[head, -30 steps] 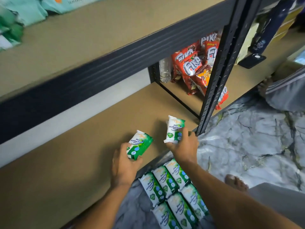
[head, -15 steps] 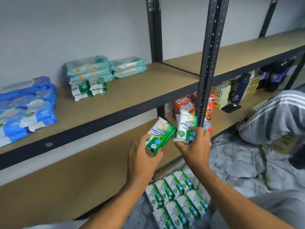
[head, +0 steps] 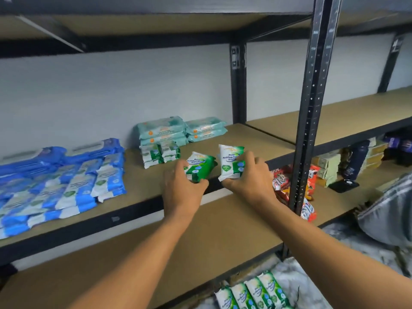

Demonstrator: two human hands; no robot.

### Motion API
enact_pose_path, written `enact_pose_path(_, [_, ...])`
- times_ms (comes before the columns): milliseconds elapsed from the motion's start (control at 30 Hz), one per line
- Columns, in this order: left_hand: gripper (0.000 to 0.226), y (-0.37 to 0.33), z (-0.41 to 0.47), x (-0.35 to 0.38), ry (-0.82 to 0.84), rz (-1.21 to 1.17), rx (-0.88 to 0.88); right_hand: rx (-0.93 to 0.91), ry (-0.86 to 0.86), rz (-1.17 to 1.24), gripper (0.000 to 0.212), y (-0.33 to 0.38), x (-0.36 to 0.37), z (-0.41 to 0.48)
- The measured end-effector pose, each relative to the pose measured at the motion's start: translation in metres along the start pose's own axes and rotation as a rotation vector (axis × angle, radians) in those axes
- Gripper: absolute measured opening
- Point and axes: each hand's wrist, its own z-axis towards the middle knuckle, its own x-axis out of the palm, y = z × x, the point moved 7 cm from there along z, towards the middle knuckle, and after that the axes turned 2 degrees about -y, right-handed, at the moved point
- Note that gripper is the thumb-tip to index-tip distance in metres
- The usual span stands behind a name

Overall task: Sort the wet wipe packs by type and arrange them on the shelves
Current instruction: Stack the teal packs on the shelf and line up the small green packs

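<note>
My left hand [head: 181, 188] grips a green-and-white antibacterial wipe pack [head: 201, 165] at the front edge of the middle shelf [head: 256, 139]. My right hand [head: 247, 177] holds a second pack of the same kind [head: 229, 160], upright, just right of the first. Further back on the shelf sits a small stack of matching green packs [head: 159, 152], with teal packs [head: 162, 131] piled behind it. Blue packs [head: 60, 181] cover the shelf's left part. More green packs [head: 254, 293] lie on the floor below.
A black upright post [head: 310, 121] stands right of my right hand. Red snack bags [head: 282, 184] and boxes [head: 327, 166] fill the lower shelf at right. The bottom shelf board [head: 200, 239] lies under my arms. Another person's grey striped sleeve [head: 388, 208] is at far right.
Both hands rose from the bottom shelf to the middle shelf, each carrying its green pack. The view tilted up with them.
</note>
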Motion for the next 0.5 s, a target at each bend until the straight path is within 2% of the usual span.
enact_pose_path(100, [0.056,0.007,0.011,0.006,0.036,0.111,-0.044,0.037,0.136,-0.117,0.064,0.005,0.022,0.017])
enact_pose_path(233, [0.061,0.011,0.020,0.011,0.126,0.101,-0.049,0.034,0.219,-0.151,0.065,0.009,0.040,0.035])
enact_pose_path(367, [0.068,0.019,0.021,0.014,0.409,-0.130,-0.048,0.046,0.427,-0.007,0.073,0.007,0.046,0.045])
enact_pose_path(433, [0.060,0.026,0.026,0.009,0.459,-0.150,-0.006,0.030,0.475,0.042,0.069,0.004,0.044,0.047])
enact_pose_path(500, [0.045,0.029,0.028,0.004,0.448,-0.060,0.052,-0.006,0.475,0.016,0.053,-0.001,0.043,0.048])
